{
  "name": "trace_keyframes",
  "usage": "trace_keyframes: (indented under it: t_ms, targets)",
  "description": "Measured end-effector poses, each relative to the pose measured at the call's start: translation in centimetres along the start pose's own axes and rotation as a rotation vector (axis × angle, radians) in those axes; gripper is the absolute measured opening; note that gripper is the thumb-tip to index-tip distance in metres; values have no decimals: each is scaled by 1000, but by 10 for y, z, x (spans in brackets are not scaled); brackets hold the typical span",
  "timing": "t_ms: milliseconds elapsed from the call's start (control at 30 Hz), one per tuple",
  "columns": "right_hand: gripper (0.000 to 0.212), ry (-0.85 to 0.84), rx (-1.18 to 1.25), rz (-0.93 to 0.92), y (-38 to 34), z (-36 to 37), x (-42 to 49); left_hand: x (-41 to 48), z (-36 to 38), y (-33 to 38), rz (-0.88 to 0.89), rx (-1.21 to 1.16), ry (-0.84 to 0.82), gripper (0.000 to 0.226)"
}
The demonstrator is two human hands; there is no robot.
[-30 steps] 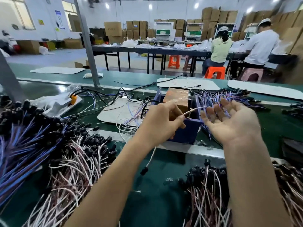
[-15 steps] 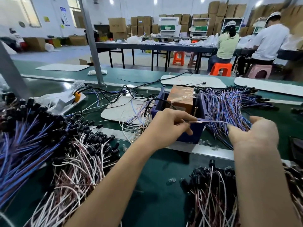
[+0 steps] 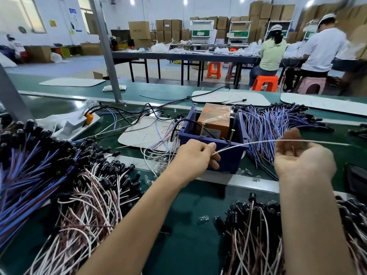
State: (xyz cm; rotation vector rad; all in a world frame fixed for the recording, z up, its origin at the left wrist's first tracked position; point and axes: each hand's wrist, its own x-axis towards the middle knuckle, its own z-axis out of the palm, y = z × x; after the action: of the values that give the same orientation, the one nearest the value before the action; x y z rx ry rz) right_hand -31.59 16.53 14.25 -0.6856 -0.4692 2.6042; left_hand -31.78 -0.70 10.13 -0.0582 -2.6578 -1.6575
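Observation:
My left hand (image 3: pixel 195 156) pinches the left end of a thin white wire (image 3: pixel 250 143) in front of a dark blue box (image 3: pixel 224 159). The wire runs taut to the right, over the box's near corner, and ends past my right hand (image 3: pixel 302 158). That hand is palm up, its fingers curled round the wire near its right part. An orange-brown block (image 3: pixel 215 120) sits inside the box, and two screws stand up at the box's near wall.
Blue wires with black caps (image 3: pixel 278 124) lie behind the box; more blue wires (image 3: pixel 25 175) and white-and-brown wires (image 3: pixel 89 205) fill the left. Another capped bundle (image 3: pixel 256 235) lies bottom right on the green belt (image 3: pixel 188 225). Two people sit working at far tables.
My right hand turned palm up and slid right along the white wire, which now stretches out longer between both hands. My left hand kept its pinch.

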Motion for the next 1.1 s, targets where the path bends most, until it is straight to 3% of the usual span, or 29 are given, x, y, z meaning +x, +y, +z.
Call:
trace_keyframes:
  t_ms: [100, 200, 333, 500, 700, 1100]
  targets:
    - [20, 31, -67, -105, 0, 1, -2, 2, 5, -4, -44, -169, -28, 37]
    - [20, 6, -403, -241, 2, -2, 1, 6, 7, -7, -91, -366, 7, 33]
    - [40, -270, -927, -300, 18, -10, 9, 13, 5, -11, -137, -529, 127, 29]
    - [35, -421, -1421, -314, 46, -22, 25, 16, 2, -20, -195, -622, 181, 23]
    - [37, -427, -1523, -406, 58, -27, 34, 18, -2, -25, -208, -614, 204, 18]
    - [31, -414, -1522, -348, 53, -26, 35, 19, -3, -26, -193, -620, 188, 17]
